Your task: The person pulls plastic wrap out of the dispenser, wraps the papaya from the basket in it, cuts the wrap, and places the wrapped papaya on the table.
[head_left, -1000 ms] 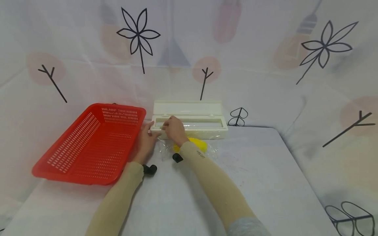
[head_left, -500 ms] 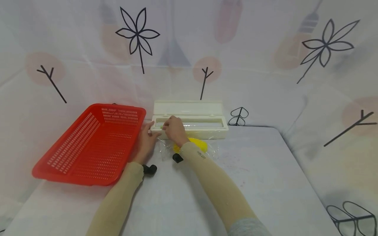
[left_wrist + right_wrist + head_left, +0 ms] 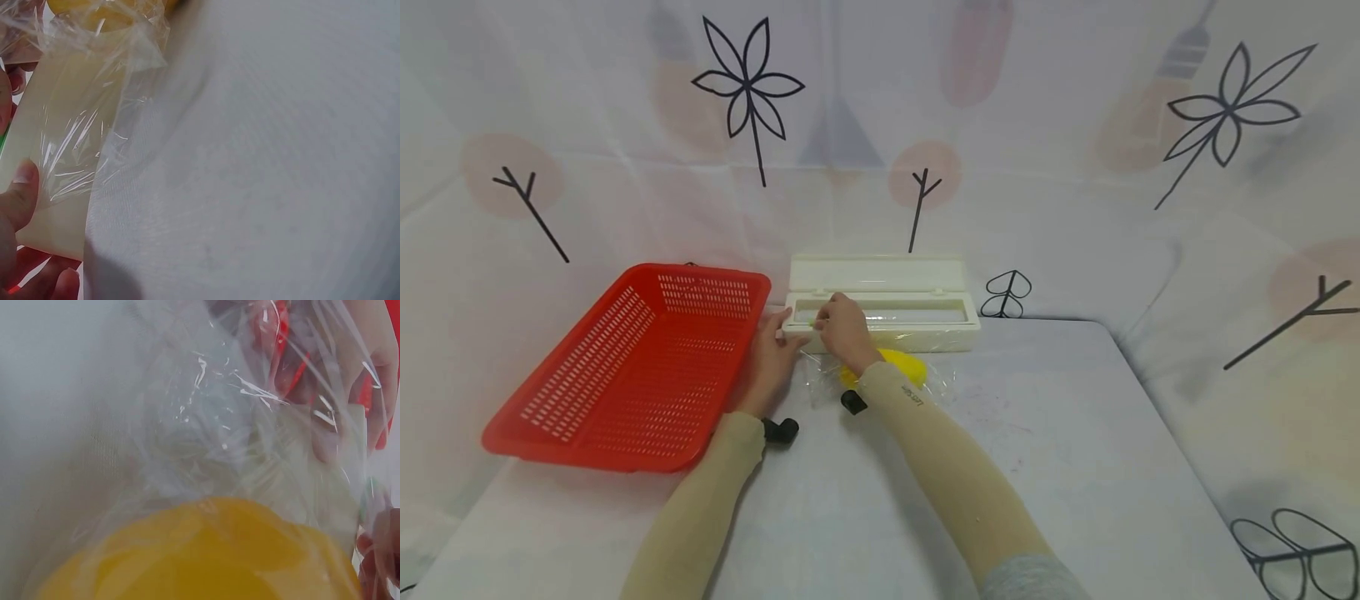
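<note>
While the left hand [image 3: 766,365] grips the near-left end of the cream cling-film dispenser [image 3: 932,340], thumb on its front face, the right hand [image 3: 844,335] pinches a small green piece [image 3: 812,323] at the front edge, probably a cutter; the left grip seems meant to steady the box. The lid [image 3: 880,273] stands open behind, leaving the trough reachable. Clear film [image 3: 75,134] drapes down the front and over a smooth yellow object [image 3: 906,367] on the bench [image 3: 1060,467], just before the dispenser. The right forearm hides part of this object, both wrist views crop it, and its identity stays unclear. Fingertips mostly cover the green piece. Whether the left hand touches the red basket [image 3: 662,367], I cannot tell.
</note>
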The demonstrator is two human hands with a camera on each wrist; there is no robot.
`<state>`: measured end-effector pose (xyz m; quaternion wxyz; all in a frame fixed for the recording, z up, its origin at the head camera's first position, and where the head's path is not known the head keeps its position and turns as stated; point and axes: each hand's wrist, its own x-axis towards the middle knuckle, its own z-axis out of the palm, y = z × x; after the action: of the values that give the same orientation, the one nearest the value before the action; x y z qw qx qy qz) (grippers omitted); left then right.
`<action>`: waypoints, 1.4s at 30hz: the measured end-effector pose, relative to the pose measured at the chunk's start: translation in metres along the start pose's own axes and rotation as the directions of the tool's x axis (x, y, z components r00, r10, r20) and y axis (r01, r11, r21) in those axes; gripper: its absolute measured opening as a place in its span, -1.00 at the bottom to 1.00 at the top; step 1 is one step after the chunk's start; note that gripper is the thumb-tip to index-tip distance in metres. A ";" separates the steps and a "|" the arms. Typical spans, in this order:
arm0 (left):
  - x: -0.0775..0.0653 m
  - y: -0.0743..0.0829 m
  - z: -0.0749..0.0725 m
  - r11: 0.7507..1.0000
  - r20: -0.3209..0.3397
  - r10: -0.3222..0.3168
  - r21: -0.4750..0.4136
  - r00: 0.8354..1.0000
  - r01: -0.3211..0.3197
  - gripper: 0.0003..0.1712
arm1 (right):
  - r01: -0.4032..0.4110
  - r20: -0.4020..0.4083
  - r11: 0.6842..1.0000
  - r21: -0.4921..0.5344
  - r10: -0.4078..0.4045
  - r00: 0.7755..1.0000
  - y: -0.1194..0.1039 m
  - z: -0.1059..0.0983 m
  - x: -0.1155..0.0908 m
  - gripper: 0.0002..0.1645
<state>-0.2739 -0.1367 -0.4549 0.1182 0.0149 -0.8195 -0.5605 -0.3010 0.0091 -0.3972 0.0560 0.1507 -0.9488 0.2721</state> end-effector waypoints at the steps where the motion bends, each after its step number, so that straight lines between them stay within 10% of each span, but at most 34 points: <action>1: 0.000 0.000 0.001 1.000 -0.001 0.003 0.004 1.000 -0.003 -0.28 | 0.002 0.003 1.000 -0.002 -0.002 1.000 0.001 -0.001 0.000 -0.87; 24: -0.001 -0.004 0.000 0.997 -0.007 -0.051 0.050 0.999 0.052 -0.24 | -0.026 0.053 0.999 0.036 0.024 0.998 0.048 -0.036 -0.012 -0.88; 42: 0.001 -0.005 -0.001 0.990 -0.006 -0.060 0.127 0.998 0.060 -0.23 | -0.012 -0.037 1.000 0.002 0.012 0.999 0.140 -0.086 -0.041 -0.88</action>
<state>-0.2750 -0.1399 -0.4590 0.1007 0.0476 -0.8527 -0.5103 -0.3045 0.1782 -0.4023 0.0716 0.1400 -0.9483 0.2758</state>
